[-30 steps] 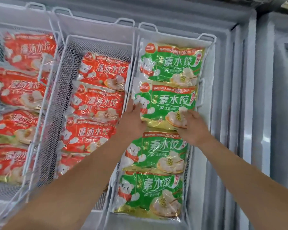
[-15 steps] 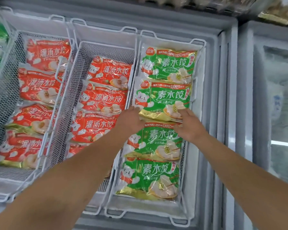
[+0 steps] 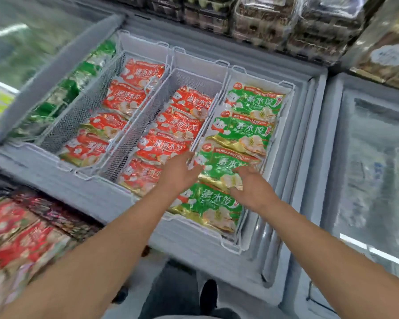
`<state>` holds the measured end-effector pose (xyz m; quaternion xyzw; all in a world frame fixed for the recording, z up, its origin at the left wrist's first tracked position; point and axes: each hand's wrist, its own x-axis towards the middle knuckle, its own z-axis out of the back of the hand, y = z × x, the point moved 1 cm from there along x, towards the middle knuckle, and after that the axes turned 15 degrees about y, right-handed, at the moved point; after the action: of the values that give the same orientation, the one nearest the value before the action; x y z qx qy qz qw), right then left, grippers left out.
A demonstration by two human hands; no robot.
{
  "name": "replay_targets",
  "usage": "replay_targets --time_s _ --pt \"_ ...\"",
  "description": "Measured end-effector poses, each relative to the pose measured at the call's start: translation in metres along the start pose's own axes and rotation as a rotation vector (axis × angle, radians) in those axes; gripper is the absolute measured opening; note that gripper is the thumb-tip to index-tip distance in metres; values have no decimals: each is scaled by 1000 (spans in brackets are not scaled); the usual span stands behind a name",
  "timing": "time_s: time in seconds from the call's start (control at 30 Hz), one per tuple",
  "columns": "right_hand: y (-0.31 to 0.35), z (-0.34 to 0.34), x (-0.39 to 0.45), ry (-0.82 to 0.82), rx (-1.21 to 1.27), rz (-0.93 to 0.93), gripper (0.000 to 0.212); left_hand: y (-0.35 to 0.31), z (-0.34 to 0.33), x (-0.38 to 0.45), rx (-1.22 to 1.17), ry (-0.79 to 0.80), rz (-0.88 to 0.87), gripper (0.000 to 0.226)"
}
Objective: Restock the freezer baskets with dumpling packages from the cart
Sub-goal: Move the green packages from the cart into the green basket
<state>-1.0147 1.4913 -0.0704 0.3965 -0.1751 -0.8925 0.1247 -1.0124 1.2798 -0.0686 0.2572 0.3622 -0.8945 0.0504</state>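
Both hands sat over the third green pack (image 3: pixel 221 168) in the right basket (image 3: pixel 288 85): left hand (image 3: pixel 179 172) and right hand (image 3: pixel 251 187), fingers loosely spread, gripping nothing.

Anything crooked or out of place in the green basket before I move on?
Nothing is spilled or torn. The four green dumpling packages overlap like shingles in the right-hand white wire basket; the third, under the left hand and right hand, sits slightly tilted.

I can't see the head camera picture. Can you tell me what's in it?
Two bare hands, the left hand and right hand, reach over green dumpling packages in a white freezer basket. Beside it, two baskets hold red dumpling packages.
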Motion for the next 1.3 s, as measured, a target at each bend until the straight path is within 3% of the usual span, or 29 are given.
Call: replay_targets --time_s 0.17,0.37,0.73,0.93,1.3 --pt "43 -33 -38 15 -151 126 63 32 -3 -101 -108 -183 50 50" --pt "129 -76 -57 51 -320 312 59 98 -4 -211 -224 -349 261 50" --pt "281 -206 -56 223 -454 519 52 257 -22 -368 -518 -502 541 47" --pt "341 -290 -35 345 -493 463 52 353 -36 -410 -752 -493 667 56" --pt "371 -350 19 488 -549 273 51 429 -59 -392 -1005 -378 778 56"
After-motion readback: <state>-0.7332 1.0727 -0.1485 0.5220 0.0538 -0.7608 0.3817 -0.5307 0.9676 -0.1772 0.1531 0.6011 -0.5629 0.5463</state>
